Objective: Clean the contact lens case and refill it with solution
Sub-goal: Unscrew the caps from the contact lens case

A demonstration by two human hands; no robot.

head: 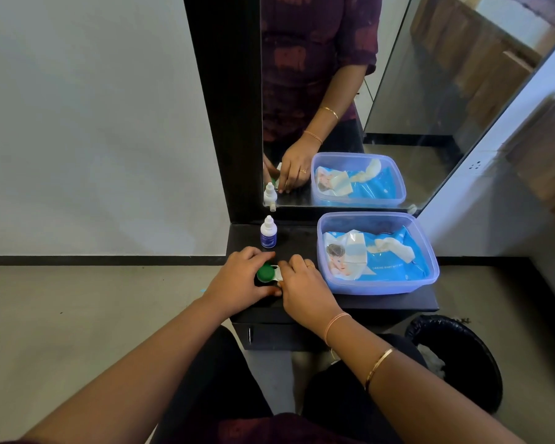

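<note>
Lens case (pixel 265 273) sits mid-frame on the table (pixel 302 241). Left grip (pixel 237 277) is clamped round its green cap, and right grip (pixel 305 290) clamps the white end, I guess to stop it spinning. Solution bottle (pixel 268 233) waits just above, handy.

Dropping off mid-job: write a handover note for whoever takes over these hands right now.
Left hand: grips the green-capped end of the small contact lens case on the black shelf.
Right hand: fingers curled over the case's white end.
Small white solution bottle: upright behind the hands, untouched.
Blue wet wipes pack: in the clear plastic tub, right of the hands.
Done: nothing visible; green cap on.
Left: open, clean, refill.
</note>
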